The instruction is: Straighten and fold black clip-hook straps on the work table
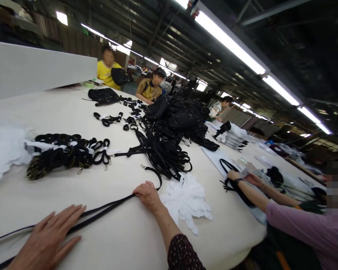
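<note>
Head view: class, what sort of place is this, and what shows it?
Probably a bag-making workshop: a heap of what look like black bags, bundled black straps, and long tube lights overhead.

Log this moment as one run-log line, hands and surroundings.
left hand: spread over black strap; right hand: closed on strap; beside right: white pieces; beyond: black pile

No legible txt, nos. or signs in view. Yellow shirt (108, 79) on person across the tabletop (115, 240) has a sm. chest mark, poss. lettering, too tiny/blurred to read. Clear plastic pkgs (263, 161) on the rt.: can't tell if printed. Ditto whitish pc. (243, 173) by co-worker's fingers (250, 177), approx. mid-rt.
</note>
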The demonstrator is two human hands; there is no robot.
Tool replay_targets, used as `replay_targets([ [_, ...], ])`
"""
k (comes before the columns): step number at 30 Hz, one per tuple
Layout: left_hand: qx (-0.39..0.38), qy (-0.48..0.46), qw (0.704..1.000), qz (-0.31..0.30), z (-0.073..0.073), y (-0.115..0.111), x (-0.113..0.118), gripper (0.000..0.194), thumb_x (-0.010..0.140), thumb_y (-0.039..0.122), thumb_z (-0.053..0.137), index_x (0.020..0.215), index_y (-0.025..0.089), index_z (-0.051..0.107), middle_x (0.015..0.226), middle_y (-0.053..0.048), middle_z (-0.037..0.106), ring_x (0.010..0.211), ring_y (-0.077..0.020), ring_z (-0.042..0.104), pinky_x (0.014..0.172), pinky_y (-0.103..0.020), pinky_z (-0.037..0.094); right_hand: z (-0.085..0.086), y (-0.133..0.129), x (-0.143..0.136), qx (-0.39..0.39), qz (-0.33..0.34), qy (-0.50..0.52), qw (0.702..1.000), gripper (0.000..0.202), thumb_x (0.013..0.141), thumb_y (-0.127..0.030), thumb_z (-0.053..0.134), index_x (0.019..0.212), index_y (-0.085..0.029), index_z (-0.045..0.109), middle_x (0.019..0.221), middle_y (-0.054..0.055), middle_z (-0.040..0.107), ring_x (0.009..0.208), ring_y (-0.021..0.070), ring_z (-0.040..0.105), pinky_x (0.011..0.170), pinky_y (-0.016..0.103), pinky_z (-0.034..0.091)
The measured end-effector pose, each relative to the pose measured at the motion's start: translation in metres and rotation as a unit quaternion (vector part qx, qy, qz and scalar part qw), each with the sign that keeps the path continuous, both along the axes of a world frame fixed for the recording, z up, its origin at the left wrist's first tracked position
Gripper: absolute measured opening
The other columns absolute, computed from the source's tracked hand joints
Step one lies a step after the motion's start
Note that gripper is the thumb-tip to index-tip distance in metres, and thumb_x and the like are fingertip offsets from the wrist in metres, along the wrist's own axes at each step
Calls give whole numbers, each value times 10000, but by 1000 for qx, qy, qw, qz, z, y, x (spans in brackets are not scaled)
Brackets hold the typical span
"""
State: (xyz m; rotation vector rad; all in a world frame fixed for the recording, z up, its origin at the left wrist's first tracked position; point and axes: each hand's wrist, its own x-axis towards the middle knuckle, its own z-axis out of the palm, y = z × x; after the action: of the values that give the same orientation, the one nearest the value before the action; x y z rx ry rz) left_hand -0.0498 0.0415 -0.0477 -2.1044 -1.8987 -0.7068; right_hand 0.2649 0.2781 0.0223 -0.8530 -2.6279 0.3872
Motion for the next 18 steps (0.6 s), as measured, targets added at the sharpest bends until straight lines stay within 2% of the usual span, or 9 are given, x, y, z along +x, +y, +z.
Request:
replay_targets([
  [3, -21, -19, 1000, -12, 3, 32, 15, 495, 925, 522, 553, 1381, 331, 568, 1313, -39, 676, 1168, -282, 643, 970, -471, 530, 4, -4, 1, 3, -3, 7, 1000, 265, 977, -207, 504, 1033, -354, 717, 991, -30, 756, 988, 136, 657, 1151, 442, 318],
  [5, -52, -57, 997, -32, 8, 45, 18, 380, 942, 497, 542, 1258, 326, 663, 1203, -27, 710, 1096, -240, 666, 930, -386, 560, 6, -7, 0, 6, -7, 12, 1000, 264, 968, -203, 512, 1065, -347, 710, 1003, -15, 758, 1000, 142, 662, 1149, 454, 327],
  [8, -87, -96, 991, -34, 12, 50, 19, 341, 965, 491, 513, 1215, 325, 677, 1131, -11, 695, 1063, -205, 661, 939, -346, 556, 10, -12, 2, 11, -17, 43, 999, 241, 946, -234, 549, 1113, -316, 703, 1085, 26, 748, 1081, 173, 651, 1148, 478, 347],
  [10, -95, -104, 990, -18, 10, 47, 19, 342, 986, 480, 473, 1219, 323, 667, 1135, -11, 679, 1079, -203, 649, 948, -356, 549, 13, -17, 8, 4, -64, 121, 991, 246, 936, -275, 563, 1143, -280, 697, 1153, 63, 729, 1158, 199, 624, 1142, 470, 377],
  [12, -90, -100, 991, -17, 3, 43, 19, 345, 999, 467, 446, 1232, 324, 657, 1154, -16, 668, 1089, -207, 644, 953, -373, 543, 14, -23, 21, -35, -153, 229, 961, 255, 927, -332, 575, 1136, -254, 698, 1184, 78, 717, 1159, 211, 627, 1092, 429, 445],
  [14, -75, -88, 993, -30, -5, 40, 18, 342, 1004, 449, 440, 1240, 319, 650, 1161, -24, 664, 1087, -211, 641, 960, -383, 534, 11, -30, 35, -113, -234, 305, 916, 261, 918, -390, 578, 1100, -249, 701, 1124, 57, 732, 1029, 202, 680, 970, 373, 527],
  [16, -57, -70, 995, -43, -11, 39, 16, 327, 1006, 422, 449, 1235, 305, 650, 1160, -32, 665, 1079, -210, 639, 968, -380, 520, 6, -39, 48, -192, -273, 325, 885, 258, 902, -412, 585, 1069, -253, 702, 978, 16, 744, 854, 179, 706, 833, 327, 561],
  [18, -37, -48, 997, -50, -13, 41, 15, 315, 1006, 393, 457, 1228, 279, 650, 1163, -41, 668, 1072, -212, 640, 974, -379, 509, 0, -47, 53, -233, -279, 312, 878, 255, 888, -378, 586, 1088, -264, 695, 855, -20, 720, 749, 156, 691, 760, 295, 557],
])
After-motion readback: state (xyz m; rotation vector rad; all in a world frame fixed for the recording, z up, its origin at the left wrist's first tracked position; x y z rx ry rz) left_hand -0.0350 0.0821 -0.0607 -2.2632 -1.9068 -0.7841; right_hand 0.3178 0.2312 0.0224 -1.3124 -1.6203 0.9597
